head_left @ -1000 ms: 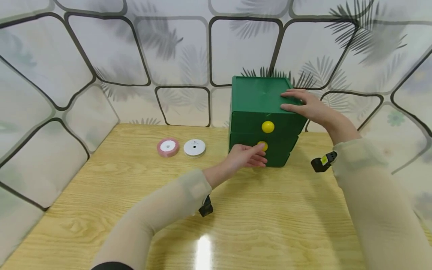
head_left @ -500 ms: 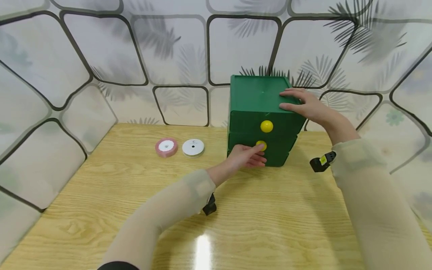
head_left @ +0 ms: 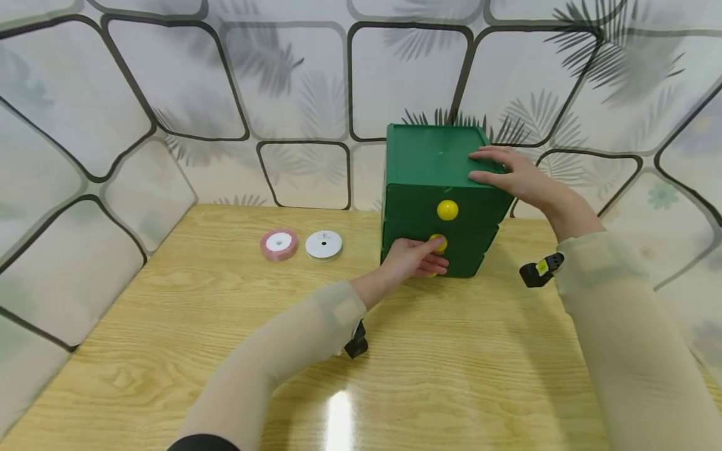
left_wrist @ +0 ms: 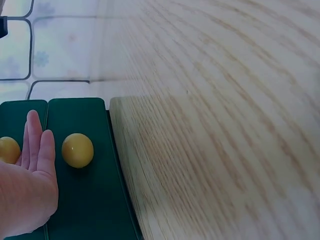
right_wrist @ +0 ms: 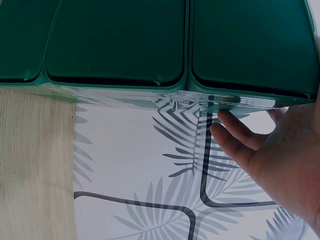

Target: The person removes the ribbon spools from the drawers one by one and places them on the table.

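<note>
A dark green three-drawer cabinet (head_left: 437, 153) stands on the table, its front facing me. Round yellow knobs mark its drawers. My left hand (head_left: 408, 258) pinches the middle knob (head_left: 440, 243), thumb laid over it and the other fingers stretched out below. In the left wrist view those fingers reach between the middle knob (left_wrist: 9, 149) and the bottom knob (left_wrist: 77, 150); the thumb is hidden there. My right hand (head_left: 516, 173) rests on the cabinet's top right edge, with two digits on the top. In the right wrist view other fingers (right_wrist: 235, 137) extend along its side.
Left of the cabinet, a pink ribbon spool (head_left: 279, 245) and a white spool (head_left: 324, 245) lie flat on the wooden table (head_left: 214, 307). A patterned wall covering (head_left: 293, 81) rises right behind the cabinet.
My left forearm has shifted slightly right, and some yellow of the bottom knob now shows under the fingers. My right hand stays on the cabinet's edge. The drawers look unmoved.
</note>
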### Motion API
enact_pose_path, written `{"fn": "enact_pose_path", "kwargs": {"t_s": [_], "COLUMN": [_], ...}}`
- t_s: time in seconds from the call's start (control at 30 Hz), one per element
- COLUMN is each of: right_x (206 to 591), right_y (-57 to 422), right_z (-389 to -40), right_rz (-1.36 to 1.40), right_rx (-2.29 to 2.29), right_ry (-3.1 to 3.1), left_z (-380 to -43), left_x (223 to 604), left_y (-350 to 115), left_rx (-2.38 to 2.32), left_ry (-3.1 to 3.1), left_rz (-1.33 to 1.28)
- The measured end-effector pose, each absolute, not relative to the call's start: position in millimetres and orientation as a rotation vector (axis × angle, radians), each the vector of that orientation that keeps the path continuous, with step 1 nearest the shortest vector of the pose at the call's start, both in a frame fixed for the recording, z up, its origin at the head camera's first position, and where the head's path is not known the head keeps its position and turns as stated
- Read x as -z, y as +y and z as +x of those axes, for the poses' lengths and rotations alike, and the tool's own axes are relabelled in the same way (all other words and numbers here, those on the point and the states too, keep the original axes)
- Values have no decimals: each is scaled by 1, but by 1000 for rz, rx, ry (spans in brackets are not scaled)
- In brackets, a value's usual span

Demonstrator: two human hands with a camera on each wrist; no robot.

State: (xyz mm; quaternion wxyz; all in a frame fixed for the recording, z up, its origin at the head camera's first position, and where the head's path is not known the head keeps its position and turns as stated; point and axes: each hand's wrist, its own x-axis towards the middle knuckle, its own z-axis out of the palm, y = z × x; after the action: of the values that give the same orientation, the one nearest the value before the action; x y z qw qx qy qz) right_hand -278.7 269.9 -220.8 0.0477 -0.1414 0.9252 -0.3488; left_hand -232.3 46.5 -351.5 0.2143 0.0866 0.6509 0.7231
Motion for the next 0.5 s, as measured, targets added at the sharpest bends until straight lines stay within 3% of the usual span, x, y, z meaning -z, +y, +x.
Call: {"fn": "enact_pose_path", "kwargs": {"t_s": [0.5], "right_x": [220], "right_y": [269], "right_z": [-279], "right_rz": [-406], "right_rx": [1054], "right_ry": [2809], "left_z": [-223], "left_x": [353], "left_y": [45], "left_rx": [-1980], "left_ry": [1789], "left_rz": [272]}}
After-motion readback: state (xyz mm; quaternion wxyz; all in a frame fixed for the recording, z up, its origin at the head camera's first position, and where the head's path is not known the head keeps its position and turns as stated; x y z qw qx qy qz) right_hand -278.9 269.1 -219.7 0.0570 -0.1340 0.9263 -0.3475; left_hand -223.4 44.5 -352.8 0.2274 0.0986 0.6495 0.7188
